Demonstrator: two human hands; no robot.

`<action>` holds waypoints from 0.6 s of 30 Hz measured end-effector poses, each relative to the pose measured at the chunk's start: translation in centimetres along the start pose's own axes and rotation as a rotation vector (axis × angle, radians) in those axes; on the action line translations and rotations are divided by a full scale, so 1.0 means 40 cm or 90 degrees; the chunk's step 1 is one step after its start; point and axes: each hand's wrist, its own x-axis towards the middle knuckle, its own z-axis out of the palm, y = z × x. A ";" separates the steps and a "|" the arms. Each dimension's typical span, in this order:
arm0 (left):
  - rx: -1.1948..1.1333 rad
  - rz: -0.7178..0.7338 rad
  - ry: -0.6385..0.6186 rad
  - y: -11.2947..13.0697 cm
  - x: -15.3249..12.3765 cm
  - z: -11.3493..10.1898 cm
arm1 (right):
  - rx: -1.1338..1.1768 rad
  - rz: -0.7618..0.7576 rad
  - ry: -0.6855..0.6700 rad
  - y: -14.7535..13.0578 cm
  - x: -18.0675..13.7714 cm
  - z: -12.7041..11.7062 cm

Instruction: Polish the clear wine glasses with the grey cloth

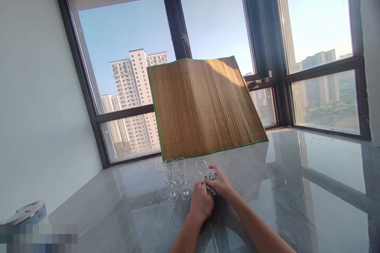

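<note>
A small clear stemmed glass stands between my hands, its bowl rising above my fingers. My right hand is closed on it from the right, with another rounded glass part against the fingers; whether that belongs to a second glass I cannot tell. Curled fingers of my left hand meet the lower part of the stem, and the knuckles hide much of the grip. Just left of my hands, several similar stemmed glasses, among them a front one and a left one, stand upright close together.
Glossy grey tiles form the surface under the glasses. Behind them a bamboo mat with green edging leans against the dark window frame. At the lower left is a round-topped container, partly blurred out. A white wall bounds the left side.
</note>
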 end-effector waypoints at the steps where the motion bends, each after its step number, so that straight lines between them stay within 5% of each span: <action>1: -0.002 0.002 -0.006 0.000 0.001 0.000 | -0.014 0.001 -0.005 0.002 0.001 -0.001; 18: -0.024 0.043 0.000 0.027 -0.015 -0.029 | -0.412 0.032 0.006 -0.033 -0.019 -0.025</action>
